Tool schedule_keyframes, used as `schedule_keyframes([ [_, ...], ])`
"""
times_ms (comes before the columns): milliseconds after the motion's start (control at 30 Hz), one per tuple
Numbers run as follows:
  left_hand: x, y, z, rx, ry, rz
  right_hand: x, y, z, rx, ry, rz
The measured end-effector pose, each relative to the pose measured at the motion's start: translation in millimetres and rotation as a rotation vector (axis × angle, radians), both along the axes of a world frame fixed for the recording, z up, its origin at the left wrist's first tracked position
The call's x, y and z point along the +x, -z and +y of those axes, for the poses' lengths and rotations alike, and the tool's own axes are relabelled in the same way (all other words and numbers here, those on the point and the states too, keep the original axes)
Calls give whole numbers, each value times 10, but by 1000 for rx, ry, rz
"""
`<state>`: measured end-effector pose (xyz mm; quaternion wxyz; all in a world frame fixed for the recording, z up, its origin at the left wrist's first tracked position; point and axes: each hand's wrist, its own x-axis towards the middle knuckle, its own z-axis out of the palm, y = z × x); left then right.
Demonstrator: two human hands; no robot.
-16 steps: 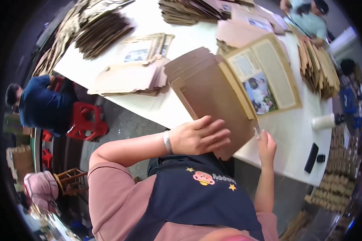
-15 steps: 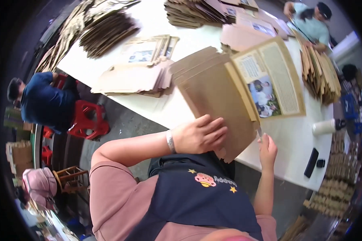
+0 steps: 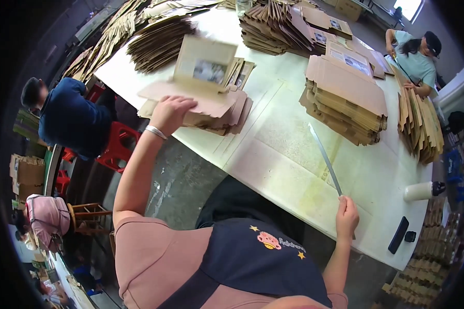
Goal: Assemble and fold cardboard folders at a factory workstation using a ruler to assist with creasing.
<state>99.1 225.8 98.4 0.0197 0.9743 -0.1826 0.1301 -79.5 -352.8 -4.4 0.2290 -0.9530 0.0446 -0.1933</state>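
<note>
At the left pile, my left hand (image 3: pixel 174 109) grips the near edge of a brown cardboard folder (image 3: pixel 203 100). Its fingers curl over the top face; the thumb is hidden. The folder lies opened out, blurred, with a photo panel (image 3: pixel 208 69) standing at the far side. Beneath it is a stack of similar folders (image 3: pixel 242 114). Lower right, my right hand (image 3: pixel 347 216) is closed around the end of a long, thin, flat metal strip (image 3: pixel 326 157), like a ruler or blade, which points away across the white table (image 3: pixel 263 170).
A tall stack of cardboard folders (image 3: pixel 345 98) stands right of centre. More bundles (image 3: pixel 162 44) line the far edge. A white bottle (image 3: pixel 418 192) and a black phone-like object (image 3: pixel 398 235) are at right. One person (image 3: pixel 415 56) works far right; another (image 3: pixel 72 116) sits left near a red stool (image 3: pixel 119 144).
My left hand has moved left and away from me, and the cardboard folder is now on the left pile. My right hand has lowered slightly, and the metal strip is now fully exposed.
</note>
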Motion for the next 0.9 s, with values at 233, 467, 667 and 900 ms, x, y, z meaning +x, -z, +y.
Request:
schedule_keyframes([
  [233,374,98,257,-594,-373,684,-28,108,-123,-106,69,33],
  [467,970,627,-15,0,-328,606,21,247,-150,-207,135,-38],
  [667,1164,556,103,126,-326,726,106,294,-132,-191,161,-44],
  [900,582,-440,-1455,-1133,370,512,4,203,-49,-203,167,-68],
])
